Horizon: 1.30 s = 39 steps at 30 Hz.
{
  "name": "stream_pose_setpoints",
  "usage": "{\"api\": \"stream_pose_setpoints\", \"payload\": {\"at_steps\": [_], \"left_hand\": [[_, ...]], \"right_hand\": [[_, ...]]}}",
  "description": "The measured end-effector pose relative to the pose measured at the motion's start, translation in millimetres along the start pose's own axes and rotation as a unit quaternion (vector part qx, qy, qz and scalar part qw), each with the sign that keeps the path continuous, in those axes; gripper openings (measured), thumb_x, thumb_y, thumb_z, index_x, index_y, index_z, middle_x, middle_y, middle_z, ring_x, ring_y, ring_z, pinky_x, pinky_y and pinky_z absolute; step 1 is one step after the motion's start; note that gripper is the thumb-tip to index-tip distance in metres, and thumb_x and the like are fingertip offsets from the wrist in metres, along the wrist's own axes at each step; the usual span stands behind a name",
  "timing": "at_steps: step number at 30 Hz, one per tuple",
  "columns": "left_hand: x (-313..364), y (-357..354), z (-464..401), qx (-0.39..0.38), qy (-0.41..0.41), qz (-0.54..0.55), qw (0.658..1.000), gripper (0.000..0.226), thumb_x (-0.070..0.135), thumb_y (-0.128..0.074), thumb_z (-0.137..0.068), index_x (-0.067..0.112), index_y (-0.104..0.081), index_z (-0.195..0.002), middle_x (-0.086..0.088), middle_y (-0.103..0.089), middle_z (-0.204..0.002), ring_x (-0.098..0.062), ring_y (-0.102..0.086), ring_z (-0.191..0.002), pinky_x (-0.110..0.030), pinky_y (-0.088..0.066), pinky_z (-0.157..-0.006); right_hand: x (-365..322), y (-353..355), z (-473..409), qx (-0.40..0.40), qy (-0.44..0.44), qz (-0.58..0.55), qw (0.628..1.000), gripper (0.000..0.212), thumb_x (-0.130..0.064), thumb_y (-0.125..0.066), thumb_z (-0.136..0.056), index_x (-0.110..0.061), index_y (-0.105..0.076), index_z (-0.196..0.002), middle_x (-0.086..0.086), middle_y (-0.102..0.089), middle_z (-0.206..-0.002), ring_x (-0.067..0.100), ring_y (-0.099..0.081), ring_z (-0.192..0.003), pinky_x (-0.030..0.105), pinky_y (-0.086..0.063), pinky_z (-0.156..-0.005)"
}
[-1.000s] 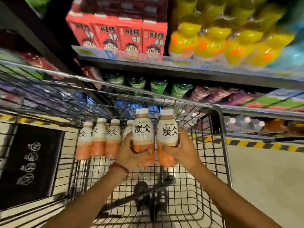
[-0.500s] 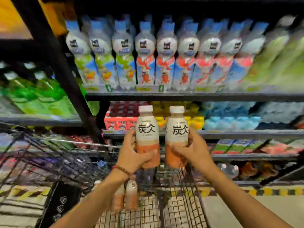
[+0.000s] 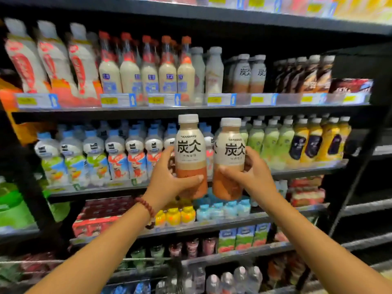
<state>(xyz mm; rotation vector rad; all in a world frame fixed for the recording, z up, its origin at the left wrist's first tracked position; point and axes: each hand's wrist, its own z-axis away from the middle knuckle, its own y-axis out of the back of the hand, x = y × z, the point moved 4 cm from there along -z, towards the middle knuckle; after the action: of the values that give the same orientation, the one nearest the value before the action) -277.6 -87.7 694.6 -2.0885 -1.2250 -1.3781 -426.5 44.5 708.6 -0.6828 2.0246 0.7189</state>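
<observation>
I hold two upright Tanbing drink bottles side by side in front of a store shelf. My left hand [image 3: 169,183] grips the left bottle [image 3: 189,145] round its orange lower half. My right hand [image 3: 252,175] grips the right bottle [image 3: 230,147] the same way. Both bottles have white caps and cream labels with black characters. Two matching Tanbing bottles [image 3: 250,75] stand on the shelf above, to the right.
Black shelves [image 3: 191,110] are packed with drinks: cream bottles with red caps [image 3: 148,71] at upper left, blue-capped bottles [image 3: 95,158] at mid left, green and yellow bottles [image 3: 297,143] at mid right, small packs and cartons below.
Both hands rose with the two bottles from the shopping cart to shelf height. The cart has dropped out of view and higher shelves have come in.
</observation>
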Motion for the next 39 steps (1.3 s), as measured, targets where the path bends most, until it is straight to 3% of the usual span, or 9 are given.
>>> {"api": "stream_pose_setpoints", "payload": {"at_steps": [3,8,12,15,19,23,29,34,39], "left_hand": [[28.3,-51.1,-13.5,0.005,-0.017,0.003,1.000,0.080,0.004,-0.088,-0.057,0.032,-0.041,-0.116,0.014,-0.055,-0.111,0.001,-0.056,-0.100,-0.003,-0.049,-0.072],[60.6,-120.6,-38.8,0.012,-0.039,0.016,0.999,0.083,0.003,-0.088,-0.056,0.026,-0.041,-0.120,0.009,-0.057,-0.113,-0.003,-0.058,-0.099,-0.016,-0.052,-0.077],[77.3,-155.9,-62.3,0.023,-0.048,0.032,0.998,0.080,0.008,-0.089,-0.054,0.032,-0.044,-0.116,0.008,-0.059,-0.112,-0.004,-0.060,-0.098,-0.017,-0.054,-0.076],[84.2,-170.3,-81.5,0.021,-0.053,0.027,0.998,0.086,0.008,-0.089,-0.053,0.029,-0.043,-0.122,0.000,-0.059,-0.120,-0.014,-0.060,-0.107,-0.033,-0.053,-0.089],[87.1,-177.6,-110.8,0.027,-0.066,0.022,0.997,0.087,0.008,-0.089,-0.053,0.030,-0.042,-0.122,0.002,-0.059,-0.121,-0.016,-0.059,-0.109,-0.036,-0.053,-0.090],[88.5,-174.7,-146.2,0.022,-0.087,0.004,0.996,0.082,0.020,-0.091,-0.047,0.036,-0.046,-0.114,-0.001,-0.061,-0.120,-0.020,-0.061,-0.109,-0.039,-0.055,-0.088],[101.1,-169.0,-200.9,0.048,-0.164,-0.006,0.985,0.074,0.000,-0.083,-0.062,0.024,-0.039,-0.116,0.017,-0.055,-0.104,0.008,-0.059,-0.091,-0.007,-0.052,-0.072],[99.7,-163.9,-253.5,0.049,-0.198,-0.011,0.979,0.075,0.000,-0.085,-0.058,0.026,-0.041,-0.113,0.004,-0.060,-0.115,-0.011,-0.062,-0.106,-0.021,-0.055,-0.082],[94.8,-163.9,-285.5,0.051,-0.220,-0.066,0.972,0.080,0.010,-0.088,-0.057,0.018,-0.043,-0.122,0.005,-0.058,-0.120,-0.009,-0.058,-0.111,-0.025,-0.053,-0.089]], "right_hand": [[-10.2,59.6,-7.3,0.006,0.023,0.006,1.000,0.042,-0.015,-0.077,-0.074,-0.032,-0.055,-0.106,-0.015,-0.065,-0.102,-0.008,-0.063,-0.087,0.012,-0.052,-0.068],[-15.4,145.6,-21.9,0.036,0.051,0.027,0.998,0.046,-0.018,-0.078,-0.073,-0.026,-0.054,-0.112,-0.017,-0.063,-0.099,-0.014,-0.061,-0.082,0.008,-0.051,-0.063],[-11.4,192.3,-38.1,0.051,0.063,0.040,0.996,0.048,-0.019,-0.078,-0.072,-0.023,-0.054,-0.113,-0.016,-0.062,-0.102,-0.004,-0.059,-0.090,0.006,-0.049,-0.063],[-4.4,212.5,-54.8,0.057,0.070,0.038,0.995,0.050,-0.016,-0.079,-0.071,-0.022,-0.054,-0.114,-0.016,-0.062,-0.102,-0.002,-0.060,-0.092,0.006,-0.049,-0.064],[-0.3,223.3,-85.3,0.055,0.080,0.019,0.995,0.053,-0.016,-0.079,-0.072,-0.024,-0.051,-0.116,-0.014,-0.062,-0.104,0.000,-0.059,-0.097,0.011,-0.053,-0.065],[1.7,222.9,-126.6,0.058,0.100,0.015,0.993,0.055,-0.021,-0.079,-0.071,-0.023,-0.049,-0.117,-0.005,-0.063,-0.110,0.011,-0.061,-0.101,0.021,-0.053,-0.070],[-6.8,215.9,-189.6,0.096,0.162,0.018,0.982,0.061,-0.020,-0.080,-0.068,-0.018,-0.044,-0.118,-0.001,-0.059,-0.114,0.014,-0.059,-0.106,0.026,-0.055,-0.079],[-8.6,205.7,-241.4,0.140,0.205,0.013,0.969,0.064,-0.017,-0.082,-0.068,-0.017,-0.042,-0.118,-0.007,-0.058,-0.109,0.001,-0.058,-0.098,0.012,-0.053,-0.076],[6.1,197.9,-285.0,0.169,0.219,-0.009,0.961,0.067,-0.017,-0.082,-0.068,-0.012,-0.041,-0.121,-0.009,-0.056,-0.107,0.005,-0.058,-0.102,0.027,-0.052,-0.086]]}}
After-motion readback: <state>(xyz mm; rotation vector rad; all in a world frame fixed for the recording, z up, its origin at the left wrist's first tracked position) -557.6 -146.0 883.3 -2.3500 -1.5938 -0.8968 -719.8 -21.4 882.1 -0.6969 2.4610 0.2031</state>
